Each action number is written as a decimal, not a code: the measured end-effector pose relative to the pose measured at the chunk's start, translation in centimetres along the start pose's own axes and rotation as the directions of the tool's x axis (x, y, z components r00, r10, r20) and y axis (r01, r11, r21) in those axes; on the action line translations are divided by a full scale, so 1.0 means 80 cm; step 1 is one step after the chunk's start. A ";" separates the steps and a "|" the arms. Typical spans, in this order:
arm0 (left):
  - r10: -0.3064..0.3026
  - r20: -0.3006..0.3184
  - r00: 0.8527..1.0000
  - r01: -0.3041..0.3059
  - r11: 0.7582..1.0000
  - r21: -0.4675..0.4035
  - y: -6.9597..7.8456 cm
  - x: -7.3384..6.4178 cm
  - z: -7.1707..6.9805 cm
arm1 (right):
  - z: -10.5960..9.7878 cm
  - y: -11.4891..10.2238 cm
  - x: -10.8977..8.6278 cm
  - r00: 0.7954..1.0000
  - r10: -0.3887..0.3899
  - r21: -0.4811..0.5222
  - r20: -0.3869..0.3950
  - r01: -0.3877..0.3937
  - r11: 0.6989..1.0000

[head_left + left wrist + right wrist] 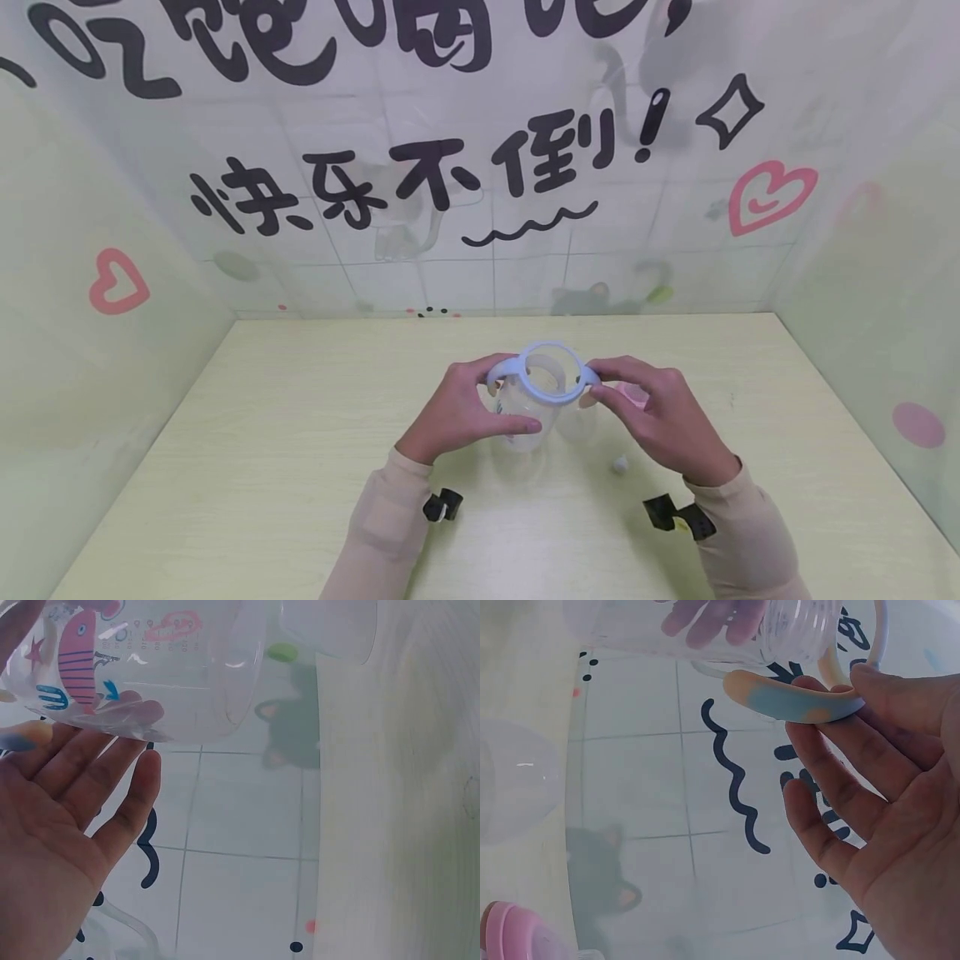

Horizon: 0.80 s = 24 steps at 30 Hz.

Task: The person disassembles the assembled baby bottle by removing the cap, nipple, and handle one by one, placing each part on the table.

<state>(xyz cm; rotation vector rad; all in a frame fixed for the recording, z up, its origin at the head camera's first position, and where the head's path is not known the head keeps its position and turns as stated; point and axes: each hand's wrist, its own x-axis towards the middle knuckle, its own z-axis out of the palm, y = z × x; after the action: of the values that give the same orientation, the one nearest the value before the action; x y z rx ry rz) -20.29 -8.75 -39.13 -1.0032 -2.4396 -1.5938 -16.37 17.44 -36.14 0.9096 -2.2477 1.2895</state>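
Note:
My left hand [461,417] holds a clear baby bottle [169,671], its thumb across the near side and its fingers behind. Pink and blue sea-animal prints and a measuring scale mark the bottle's wall. A pale blue two-handled ring [553,399] is at the bottle's open mouth; whether it is seated there I cannot tell. One of its handles [802,703], blue with peach patches in the right wrist view, is pinched between the thumb and fingers of my right hand [663,417]. The ring's other handle [501,369] lies beside my left hand's fingers.
Behind the right hand stands a pink collar piece [517,934], partly hidden in the head view. A clear dome-shaped cap [517,780] is near it on the pale wooden table [300,433]. Closer in lies a small whitish piece [620,464]. Printed sheeting surrounds the table's back and sides.

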 end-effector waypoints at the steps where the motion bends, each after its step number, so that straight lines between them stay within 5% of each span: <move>1: 0.000 -0.001 1.000 0.000 1.000 0.005 0.000 0.000 0.000 | -0.002 -0.002 0.000 1.000 -0.004 0.001 -0.010 0.004 1.000; 24: 0.004 0.021 1.000 -0.005 0.999 0.050 0.001 0.001 -0.001 | -0.005 0.018 -0.001 0.969 0.132 -0.083 -0.211 -0.152 0.985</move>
<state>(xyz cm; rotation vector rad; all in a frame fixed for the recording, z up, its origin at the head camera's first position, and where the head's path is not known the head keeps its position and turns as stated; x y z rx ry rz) -20.33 -8.73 -39.03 -1.0228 -2.4756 -1.5202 -17.33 18.32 -36.89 0.5613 -2.2229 1.2575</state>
